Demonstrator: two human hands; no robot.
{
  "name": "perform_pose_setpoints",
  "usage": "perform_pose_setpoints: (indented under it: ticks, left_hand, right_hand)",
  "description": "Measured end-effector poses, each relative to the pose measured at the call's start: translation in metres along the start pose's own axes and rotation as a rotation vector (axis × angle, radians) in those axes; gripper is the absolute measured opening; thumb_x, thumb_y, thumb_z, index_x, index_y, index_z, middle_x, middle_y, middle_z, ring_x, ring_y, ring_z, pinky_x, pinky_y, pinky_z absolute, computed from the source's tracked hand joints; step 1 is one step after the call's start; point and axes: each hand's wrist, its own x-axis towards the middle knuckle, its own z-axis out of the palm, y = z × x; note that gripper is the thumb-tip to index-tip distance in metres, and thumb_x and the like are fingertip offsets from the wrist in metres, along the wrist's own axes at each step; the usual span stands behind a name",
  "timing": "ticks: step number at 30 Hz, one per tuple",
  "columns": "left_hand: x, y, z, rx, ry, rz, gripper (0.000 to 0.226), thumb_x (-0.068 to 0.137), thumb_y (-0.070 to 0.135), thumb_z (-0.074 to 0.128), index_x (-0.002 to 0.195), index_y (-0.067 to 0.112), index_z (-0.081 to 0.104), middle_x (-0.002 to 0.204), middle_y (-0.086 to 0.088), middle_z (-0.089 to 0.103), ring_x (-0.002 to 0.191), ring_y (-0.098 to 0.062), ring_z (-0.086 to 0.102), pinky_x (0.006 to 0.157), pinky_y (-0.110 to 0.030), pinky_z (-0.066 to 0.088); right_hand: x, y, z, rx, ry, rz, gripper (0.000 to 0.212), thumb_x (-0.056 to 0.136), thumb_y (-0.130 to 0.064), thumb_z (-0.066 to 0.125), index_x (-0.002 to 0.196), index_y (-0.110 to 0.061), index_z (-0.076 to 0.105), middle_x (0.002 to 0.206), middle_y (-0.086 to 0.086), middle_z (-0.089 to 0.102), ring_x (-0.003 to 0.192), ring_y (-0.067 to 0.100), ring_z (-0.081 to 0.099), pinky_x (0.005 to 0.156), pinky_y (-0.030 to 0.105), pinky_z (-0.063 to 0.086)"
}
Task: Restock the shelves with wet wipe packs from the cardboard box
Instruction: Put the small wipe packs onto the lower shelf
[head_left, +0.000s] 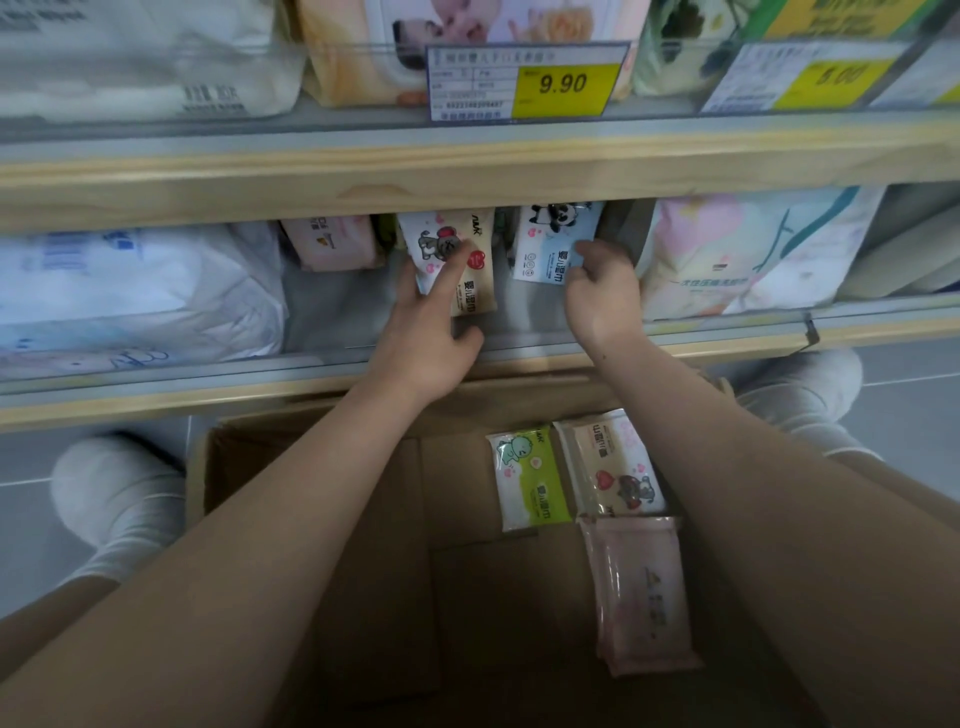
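On the lower shelf (519, 358), my left hand (431, 332) holds a cream wipe pack with a bear print (475, 270), fingers spread over its front. My right hand (602, 301) pinches the lower right corner of a white and blue panda pack (550, 244) standing beside it. A pink pack (332, 244) stands further left on the shelf. Below, the open cardboard box (405, 545) holds a green pack (530, 478), a cream bear pack (618, 467) and a pink pack (644, 592) along its right side.
Large soft white packages (130, 291) fill the shelf's left; a pastel package (743, 254) sits at its right. The upper shelf (467, 176) carries price tags (524, 83) and more packages. My knees in light trousers (114, 493) flank the box on a grey floor.
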Motion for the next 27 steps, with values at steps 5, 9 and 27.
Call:
perform_pose_setpoints:
  ticks: [5, 9, 27]
  left_hand:
    - [0.003, -0.004, 0.002, 0.017, -0.006, -0.007, 0.078, 0.087, 0.020, 0.057, 0.142, 0.053, 0.012, 0.155, -0.005, 0.003, 0.138, -0.030, 0.027, 0.103, -0.038, 0.037]
    - [-0.001, -0.003, 0.000, 0.098, 0.041, 0.022, 0.071, 0.088, 0.026, 0.054, 0.142, 0.051, 0.015, 0.154, -0.007, 0.009, 0.134, -0.032, 0.033, 0.098, -0.044, 0.044]
    - [-0.102, -0.023, 0.020, 0.647, 0.223, 0.232, 0.056, 0.078, 0.027, 0.064, 0.130, 0.013, 0.047, 0.118, -0.009, 0.056, 0.112, -0.027, 0.046, 0.106, -0.048, 0.025]
  right_hand:
    - [0.003, 0.001, 0.002, 0.001, -0.060, 0.032, 0.042, 0.095, -0.008, 0.040, 0.136, -0.005, 0.045, 0.148, 0.010, 0.035, 0.136, 0.023, 0.035, 0.113, 0.035, 0.029]
    - [-0.014, -0.003, -0.011, 0.004, -0.098, 0.030, 0.046, 0.095, -0.008, 0.040, 0.140, -0.010, 0.039, 0.148, 0.009, 0.036, 0.135, 0.023, 0.037, 0.113, 0.036, 0.030]
    - [-0.153, 0.100, -0.049, -0.311, -0.169, 0.236, 0.051, 0.086, -0.025, 0.062, 0.131, -0.012, 0.043, 0.133, 0.011, 0.042, 0.121, 0.028, 0.045, 0.096, 0.036, 0.041]
